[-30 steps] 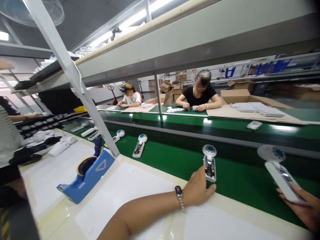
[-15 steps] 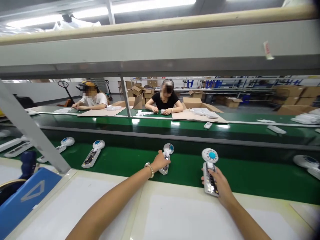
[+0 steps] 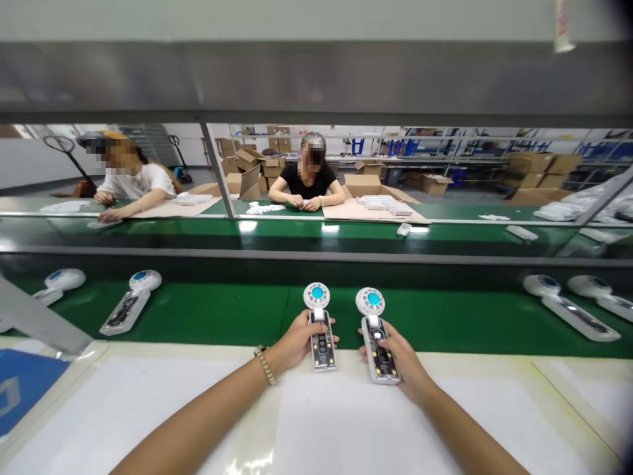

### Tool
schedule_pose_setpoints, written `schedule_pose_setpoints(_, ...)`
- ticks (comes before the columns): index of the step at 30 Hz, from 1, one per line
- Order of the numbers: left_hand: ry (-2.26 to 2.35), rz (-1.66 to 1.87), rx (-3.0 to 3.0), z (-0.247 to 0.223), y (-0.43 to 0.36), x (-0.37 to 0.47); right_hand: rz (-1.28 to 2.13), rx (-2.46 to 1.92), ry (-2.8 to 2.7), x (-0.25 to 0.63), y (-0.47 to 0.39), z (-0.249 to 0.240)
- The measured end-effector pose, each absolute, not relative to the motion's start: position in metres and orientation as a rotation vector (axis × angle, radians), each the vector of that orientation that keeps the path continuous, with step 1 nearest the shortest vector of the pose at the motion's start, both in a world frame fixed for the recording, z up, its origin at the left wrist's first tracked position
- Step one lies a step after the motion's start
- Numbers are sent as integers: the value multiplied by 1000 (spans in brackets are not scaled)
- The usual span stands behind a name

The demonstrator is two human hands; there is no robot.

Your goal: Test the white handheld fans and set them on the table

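Note:
My left hand (image 3: 295,343) is closed round a white handheld device with a round head, a blue disc in that head and a dark panel with yellow spots on its body (image 3: 324,348). Its thumb lies on the panel. My right hand (image 3: 401,359) grips a second device of the same kind (image 3: 383,363), its thumb also on the panel, where a small white light shows. Both devices are held side by side, heads pointing away from me, over the near edge of the green conveyor belt (image 3: 237,307).
More such devices lie on the belt, one at the left (image 3: 126,307) and others at the right (image 3: 576,313). A white-topped bench (image 3: 336,429) runs along my side. Across the line sit two people (image 3: 309,181), near cardboard with white parts (image 3: 386,206). A grey beam (image 3: 316,79) crosses overhead.
My left hand has lifted its device off the belt and drawn it nearer. My right hand has brought its device left, beside the other, and a light now shows on it. The view has shifted.

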State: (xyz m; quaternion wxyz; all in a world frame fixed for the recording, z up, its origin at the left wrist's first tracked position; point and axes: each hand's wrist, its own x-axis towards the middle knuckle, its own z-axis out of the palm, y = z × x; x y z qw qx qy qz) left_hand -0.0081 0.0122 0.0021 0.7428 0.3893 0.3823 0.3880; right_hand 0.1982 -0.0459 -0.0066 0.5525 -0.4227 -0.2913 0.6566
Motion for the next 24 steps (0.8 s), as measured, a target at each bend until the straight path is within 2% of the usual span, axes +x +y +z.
schedule_pose_setpoints(5,731,816,890,0,11,-7,1553,-1070,-684,200,-44,-5)
schedule_pose_setpoints(24,785,818,847,-3,13,-7,1545,-1160,-772,206,-43,-11)
